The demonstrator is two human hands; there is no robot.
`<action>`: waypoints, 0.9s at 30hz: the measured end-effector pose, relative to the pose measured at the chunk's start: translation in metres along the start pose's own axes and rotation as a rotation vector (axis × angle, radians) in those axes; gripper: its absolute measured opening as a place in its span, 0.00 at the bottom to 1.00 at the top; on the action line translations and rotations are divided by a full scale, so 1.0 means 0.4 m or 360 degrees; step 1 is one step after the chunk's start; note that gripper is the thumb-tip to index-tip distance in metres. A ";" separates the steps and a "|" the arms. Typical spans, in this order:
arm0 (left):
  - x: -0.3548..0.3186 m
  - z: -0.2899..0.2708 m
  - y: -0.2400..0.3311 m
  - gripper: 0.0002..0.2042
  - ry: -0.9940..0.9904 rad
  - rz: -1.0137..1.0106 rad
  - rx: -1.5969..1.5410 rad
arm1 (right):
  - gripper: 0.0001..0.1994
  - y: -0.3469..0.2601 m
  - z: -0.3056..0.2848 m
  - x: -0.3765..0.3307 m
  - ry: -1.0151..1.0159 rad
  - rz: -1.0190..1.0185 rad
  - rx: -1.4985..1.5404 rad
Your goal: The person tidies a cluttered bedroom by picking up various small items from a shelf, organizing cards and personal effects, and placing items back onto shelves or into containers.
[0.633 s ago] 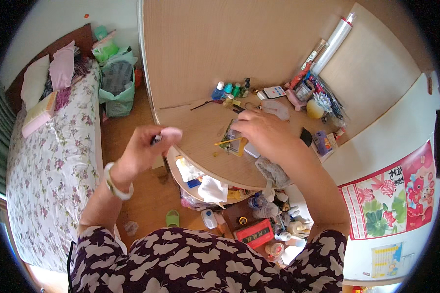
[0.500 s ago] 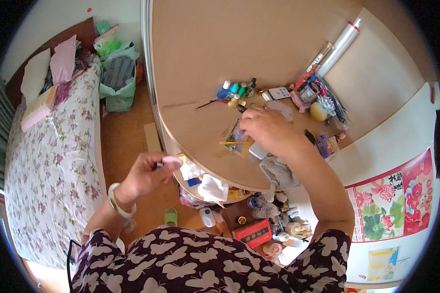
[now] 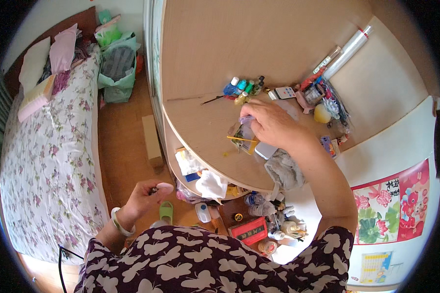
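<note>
My left hand (image 3: 143, 199) is held in front of the shelf's curved edge, over the floor. Its fingers close on a flat pale pink oval piece (image 3: 165, 188) and a small dark object (image 3: 154, 191) too small to name. Over the wooden shelf top (image 3: 195, 132), my right hand (image 3: 273, 123) pinches a small lilac piece (image 3: 246, 119), partly hidden by the fingers. Just below lie a clear packet (image 3: 239, 133) with greenish contents and a thin yellow stick (image 3: 242, 139). A white rectangular object (image 3: 266, 150) and a grey fluffy cloth (image 3: 284, 169) sit nearer my forearm.
Several small bottles (image 3: 242, 87) stand at the back beside a white remote control (image 3: 283, 93). A yellow round object (image 3: 322, 114) and clutter fill the right corner. Below are a white cloth (image 3: 211, 184), a red box (image 3: 248, 230) and a green slipper (image 3: 166, 212). A flowered bed (image 3: 49, 171) stands left.
My left hand has drawn down and back with the pink piece, now showing the dark object. My right hand has lifted slightly, and the lilac piece shows in its fingers. The whole view has shifted a little.
</note>
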State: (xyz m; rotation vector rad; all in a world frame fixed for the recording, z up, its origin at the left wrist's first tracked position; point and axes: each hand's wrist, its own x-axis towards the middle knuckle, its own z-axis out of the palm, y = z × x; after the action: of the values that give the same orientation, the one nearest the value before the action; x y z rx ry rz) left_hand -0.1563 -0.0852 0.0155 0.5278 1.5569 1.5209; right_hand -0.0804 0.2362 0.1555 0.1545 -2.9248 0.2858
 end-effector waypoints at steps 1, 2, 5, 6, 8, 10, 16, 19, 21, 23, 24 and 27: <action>-0.002 0.003 -0.001 0.09 -0.0021 -0.0001 0.0012 | 0.07 -0.012 -0.002 0.010 -0.0045 0.0086 -0.0077; -0.003 0.006 -0.002 0.09 -0.0043 -0.0001 0.0025 | 0.07 -0.024 -0.006 0.018 -0.0090 0.0172 -0.0154; -0.005 0.010 -0.010 0.09 -0.0089 0.0024 0.0023 | 0.08 -0.049 -0.027 0.041 -0.0289 0.0280 -0.0090; -0.005 0.012 -0.015 0.09 -0.0112 0.0042 0.0018 | 0.07 -0.043 -0.022 0.041 -0.0307 0.0226 -0.0043; 0.000 0.005 -0.059 0.10 -0.0100 0.0018 0.0081 | 0.07 -0.025 -0.004 0.043 -0.0343 0.0117 0.0049; 0.001 0.005 -0.061 0.10 -0.0104 0.0002 0.0106 | 0.07 -0.031 -0.005 0.054 -0.0412 0.0133 0.0034; -0.009 0.009 -0.057 0.09 -0.0117 -0.0035 0.0074 | 0.06 -0.029 -0.005 0.081 -0.0669 0.0093 -0.0021; -0.006 0.008 -0.054 0.10 -0.0134 -0.0079 0.0148 | 0.05 -0.037 -0.010 0.087 -0.0729 0.0064 -0.0137; -0.004 0.009 -0.058 0.11 -0.0177 -0.0042 0.0161 | 0.05 -0.042 -0.009 0.088 -0.0751 0.0085 -0.0192; -0.003 0.005 -0.081 0.11 -0.0194 0.0010 0.0120 | 0.05 -0.037 0.002 0.086 -0.0754 0.0123 -0.0216; -0.001 0.001 -0.093 0.11 -0.0206 0.0036 0.0097 | 0.05 -0.038 0.003 0.083 -0.0735 0.0146 -0.0196; 0.004 -0.009 -0.116 0.12 -0.0201 0.0001 0.0167 | 0.05 -0.038 0.003 0.070 -0.0680 0.0186 -0.0123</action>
State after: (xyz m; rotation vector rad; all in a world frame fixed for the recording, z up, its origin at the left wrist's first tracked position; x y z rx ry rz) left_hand -0.1476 -0.0934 -0.0296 0.6709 1.5439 1.3847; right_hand -0.1062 0.2186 0.1627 0.0345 -3.3702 0.1733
